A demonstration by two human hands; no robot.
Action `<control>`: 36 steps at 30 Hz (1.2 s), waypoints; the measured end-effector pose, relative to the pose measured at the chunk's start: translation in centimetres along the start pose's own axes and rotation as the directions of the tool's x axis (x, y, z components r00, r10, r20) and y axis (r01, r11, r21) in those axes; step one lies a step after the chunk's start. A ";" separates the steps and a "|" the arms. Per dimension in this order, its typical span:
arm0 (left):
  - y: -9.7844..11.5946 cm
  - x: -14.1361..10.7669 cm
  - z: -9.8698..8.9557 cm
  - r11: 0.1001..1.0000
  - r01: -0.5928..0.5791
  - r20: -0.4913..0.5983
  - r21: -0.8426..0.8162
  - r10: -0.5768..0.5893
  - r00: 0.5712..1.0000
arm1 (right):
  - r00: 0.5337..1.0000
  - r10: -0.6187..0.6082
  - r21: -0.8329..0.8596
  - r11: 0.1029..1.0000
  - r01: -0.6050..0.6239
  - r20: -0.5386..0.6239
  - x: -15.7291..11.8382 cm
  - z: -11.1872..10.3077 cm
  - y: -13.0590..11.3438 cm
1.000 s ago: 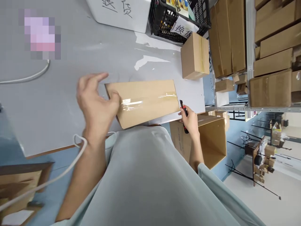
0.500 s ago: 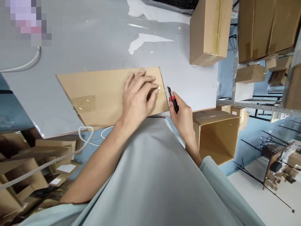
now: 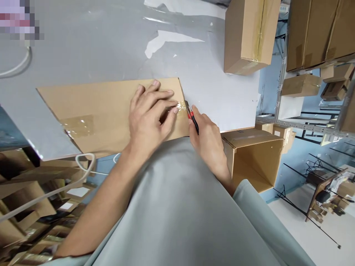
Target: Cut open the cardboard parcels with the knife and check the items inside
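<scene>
A flat cardboard box (image 3: 111,107) lies at the near edge of the table, with clear tape over both of its ends. My left hand (image 3: 149,114) rests on its top with the fingers spread out, close to the right end. In my right hand (image 3: 206,138) is a black and red utility knife (image 3: 194,120), gripped by its handle. Its blade (image 3: 186,104) meets the box's right edge beside the strip of clear tape (image 3: 181,106). How deep the tip sits there I cannot tell.
A tall taped carton (image 3: 246,40) stands at the table's back right. Below the table's right side is an open box (image 3: 255,162). Torn white paper (image 3: 166,41) lies on the grey tabletop (image 3: 97,44). A white cable (image 3: 55,190) loops at the left, over several opened cartons (image 3: 30,199).
My right hand has brought the knife left, from beside the box to its taped right edge. My left hand still lies on the box; both appear further left in view.
</scene>
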State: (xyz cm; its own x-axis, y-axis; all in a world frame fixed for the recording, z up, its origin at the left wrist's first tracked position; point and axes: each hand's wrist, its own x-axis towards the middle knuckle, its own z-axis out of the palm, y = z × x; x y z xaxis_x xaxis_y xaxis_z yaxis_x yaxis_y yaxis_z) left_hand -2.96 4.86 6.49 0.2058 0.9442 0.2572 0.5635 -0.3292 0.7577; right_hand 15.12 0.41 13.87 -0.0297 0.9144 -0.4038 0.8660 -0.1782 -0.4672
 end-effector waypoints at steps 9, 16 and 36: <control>-0.1 -0.2 0.0 0.999 0.037 0.020 0.008 -0.038 0.999 | 0.995 0.068 -0.116 0.992 -0.059 0.073 1.3 -1.6 -3.4; -0.4 -0.2 0.0 0.999 0.037 0.028 0.039 -0.038 0.999 | 0.957 0.213 -0.319 0.937 -0.142 0.198 -0.7 -2.6 -4.8; -0.1 -1.5 -2.7 0.997 0.045 0.148 0.060 -0.053 0.988 | 0.902 0.412 0.708 0.599 -0.373 0.127 12.6 11.1 11.8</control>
State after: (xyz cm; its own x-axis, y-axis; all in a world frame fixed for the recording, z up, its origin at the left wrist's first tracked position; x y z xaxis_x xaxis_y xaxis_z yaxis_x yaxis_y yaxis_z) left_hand -5.44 3.46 7.63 0.2916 0.9483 0.1251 0.6194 -0.2869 0.7308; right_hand 19.40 5.80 -5.48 0.2662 0.7056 -0.6567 0.1763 -0.7054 -0.6865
